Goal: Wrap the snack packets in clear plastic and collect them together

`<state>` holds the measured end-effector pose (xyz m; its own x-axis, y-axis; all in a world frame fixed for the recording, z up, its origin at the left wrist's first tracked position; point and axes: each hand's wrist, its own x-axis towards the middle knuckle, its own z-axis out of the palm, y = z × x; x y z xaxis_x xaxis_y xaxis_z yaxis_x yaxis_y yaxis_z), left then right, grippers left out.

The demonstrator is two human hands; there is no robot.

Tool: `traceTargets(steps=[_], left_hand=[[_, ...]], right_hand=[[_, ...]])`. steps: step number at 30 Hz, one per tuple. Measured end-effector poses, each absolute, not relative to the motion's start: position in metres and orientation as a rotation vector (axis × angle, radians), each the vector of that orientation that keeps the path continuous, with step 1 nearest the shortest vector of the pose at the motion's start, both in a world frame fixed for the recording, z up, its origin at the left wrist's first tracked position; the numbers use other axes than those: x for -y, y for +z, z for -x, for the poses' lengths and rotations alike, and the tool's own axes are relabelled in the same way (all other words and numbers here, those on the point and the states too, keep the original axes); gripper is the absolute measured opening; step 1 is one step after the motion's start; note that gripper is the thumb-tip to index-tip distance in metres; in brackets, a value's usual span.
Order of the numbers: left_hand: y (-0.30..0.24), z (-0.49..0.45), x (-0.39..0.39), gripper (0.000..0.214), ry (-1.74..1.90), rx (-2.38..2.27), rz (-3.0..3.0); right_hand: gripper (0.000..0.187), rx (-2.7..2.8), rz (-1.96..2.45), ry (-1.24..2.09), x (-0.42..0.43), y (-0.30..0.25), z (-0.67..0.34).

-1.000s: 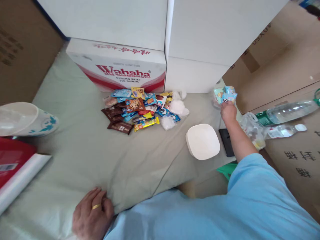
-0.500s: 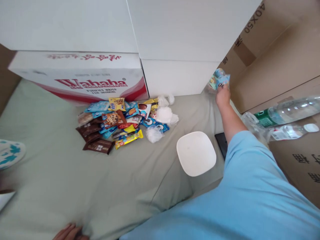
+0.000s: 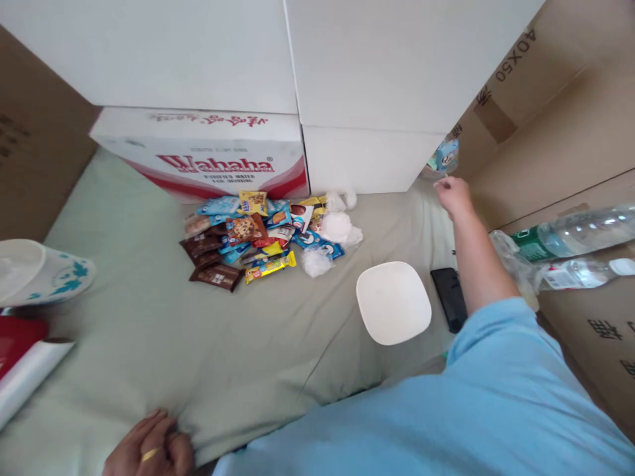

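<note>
My right hand [image 3: 454,196] reaches to the far right corner of the sheet, its fingers drawn together. They are beside a blue packet [image 3: 447,156] that sits in what looks like a clear container [image 3: 432,173], partly behind a white box. Whatever the fingertips pinch is too small to make out. At the bottom left, my left hand [image 3: 151,446], with a gold ring, rests on the sheet with curled fingers and nothing visible in it. A pile of wrapped snacks [image 3: 245,228] lies in the middle, with white plastic bundles [image 3: 336,227] at its right.
A white square plate [image 3: 394,303] lies near a black phone [image 3: 449,297]. Plastic bottles [image 3: 583,231] lie at the right by cardboard [image 3: 560,119]. A Wahaba-style water carton [image 3: 213,158] and white boxes [image 3: 370,158] stand behind. At left are a patterned tub [image 3: 64,277] and a white roll [image 3: 34,377].
My right hand has drawn back off the blue packet, which stays in the corner. The view has swung left, showing more of the tub, the roll and my left hand.
</note>
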<state>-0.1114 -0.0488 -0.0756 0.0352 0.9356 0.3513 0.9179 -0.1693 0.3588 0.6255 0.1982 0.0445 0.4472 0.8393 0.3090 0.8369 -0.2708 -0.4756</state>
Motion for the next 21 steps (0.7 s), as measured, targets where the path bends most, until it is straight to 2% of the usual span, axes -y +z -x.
traceTargets(steps=[2,5,8,9,11,12,16,21], left_hand=[[-0.081,0.111,0.053,0.028,0.834,-2.030,-2.342],[-0.083,0.109,0.058,0.021,0.842,-2.013,-2.419],[-0.084,0.105,0.060,0.022,0.860,-2.028,-2.414],[-0.084,0.104,0.060,0.022,0.873,-2.035,-2.420],[-0.085,0.103,0.060,0.021,0.884,-2.033,-2.453],[-0.085,0.102,0.060,0.021,0.885,-2.019,-2.479],[-0.083,0.099,0.060,0.021,0.919,-1.996,-2.511],[-0.076,0.092,0.061,0.021,0.916,-1.987,-2.458]], right_hand=[[0.032,1.495,2.032,0.166,-0.148,0.068,-0.592],[0.034,1.843,1.847,0.521,-0.051,0.094,-0.525],[0.058,2.255,1.656,0.715,0.036,0.084,-0.465],[0.059,2.299,1.682,0.692,0.056,0.071,-0.451],[0.038,2.309,1.794,0.515,0.082,0.040,-0.436],[0.033,2.288,1.854,0.421,0.087,0.023,-0.434],[0.033,2.097,2.012,0.108,0.059,-0.017,-0.452],[0.036,1.987,2.113,0.122,-0.050,-0.009,-0.469]])
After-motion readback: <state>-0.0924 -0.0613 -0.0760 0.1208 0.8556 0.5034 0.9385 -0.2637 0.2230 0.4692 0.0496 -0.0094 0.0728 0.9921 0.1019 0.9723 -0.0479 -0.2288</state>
